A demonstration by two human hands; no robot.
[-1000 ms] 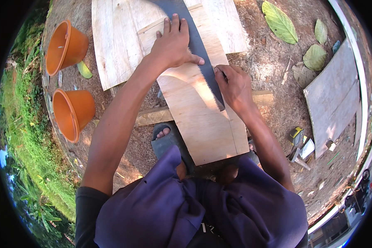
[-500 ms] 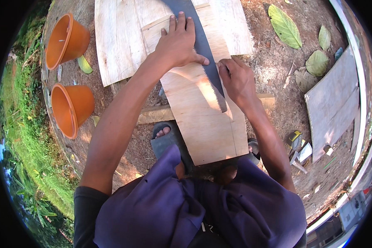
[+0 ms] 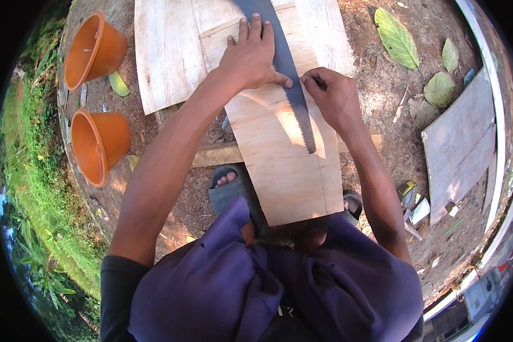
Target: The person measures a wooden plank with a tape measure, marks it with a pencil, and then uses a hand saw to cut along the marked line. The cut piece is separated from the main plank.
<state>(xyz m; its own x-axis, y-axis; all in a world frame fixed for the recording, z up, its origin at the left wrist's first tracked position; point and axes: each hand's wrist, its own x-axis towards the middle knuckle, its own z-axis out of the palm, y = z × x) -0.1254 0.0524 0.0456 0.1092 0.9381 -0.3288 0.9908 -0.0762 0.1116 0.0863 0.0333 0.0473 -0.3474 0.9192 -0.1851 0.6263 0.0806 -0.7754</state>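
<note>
A long dark saw blade (image 3: pixel 299 114) lies lengthwise on a pale plywood board (image 3: pixel 282 194), its toothed edge facing left and its upper part running out of view at the top. My left hand (image 3: pixel 251 57) rests with spread fingers across the blade and board, thumb on the blade. My right hand (image 3: pixel 330 97) is closed in a pinch beside the blade's right edge, lower than my left fingertips; what it holds, if anything, is hidden. A thin line is marked on the board. Under it lie a larger pale plywood sheet (image 3: pixel 171 51) and a wooden batten (image 3: pixel 216 154).
Two orange buckets (image 3: pixel 114 51) stand at the left, near grass (image 3: pixel 51 216). A grey board (image 3: pixel 459 148), a yellow tape measure (image 3: pixel 406 191) and large leaves (image 3: pixel 396 40) lie on the ground at the right. My sandalled foot (image 3: pixel 225 191) is beside the board.
Both hands and the top of the blade sit slightly further right in view. My right hand has moved a little upward along the blade's edge, still pinched.
</note>
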